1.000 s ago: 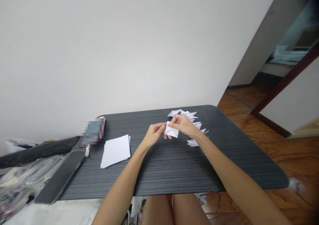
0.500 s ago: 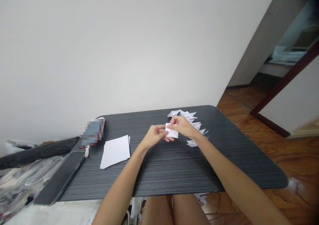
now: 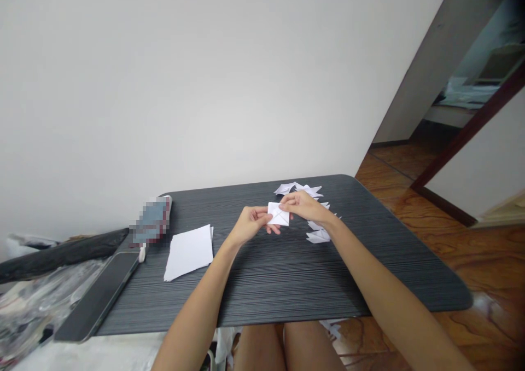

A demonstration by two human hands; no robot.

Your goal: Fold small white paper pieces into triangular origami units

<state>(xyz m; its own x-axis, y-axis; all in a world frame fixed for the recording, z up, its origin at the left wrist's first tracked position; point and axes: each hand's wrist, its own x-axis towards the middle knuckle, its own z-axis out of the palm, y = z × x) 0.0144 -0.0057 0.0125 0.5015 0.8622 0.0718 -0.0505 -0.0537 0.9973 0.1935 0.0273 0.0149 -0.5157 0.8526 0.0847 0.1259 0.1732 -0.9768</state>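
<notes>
Over the dark table [image 3: 279,289], my two hands hold one small folded paper [image 3: 279,218] between them. My left hand [image 3: 250,223] has the left side of it. My left thumb presses down on the front, near the low left part, and my other left fingers go behind it, so the paper is pinched between them. Some of those fingertips peek out below the bottom edge, and they are a little bit spread. My right hand [image 3: 302,204] has the top right part. My right thumb lies flat on the front and my bent fingers are at the back, so that side is pinched too. Both pinches are small and close, with just the thin paper inside. The folded paper is white and nearly square, and lines cross on its front like the back of an envelope. Its front tips up toward me. I cannot tell how hard I squeeze. Just past my right hand and beside my right wrist lie lots of white pointy papers [image 3: 319,236], and my arm hides some of them. Well to the left of my left hand is a pile of flat white paper [image 3: 188,253]. Farther left, a dark phone [image 3: 100,294] lies along the table's side, near a blurry blue and red thing [image 3: 151,221].
</notes>
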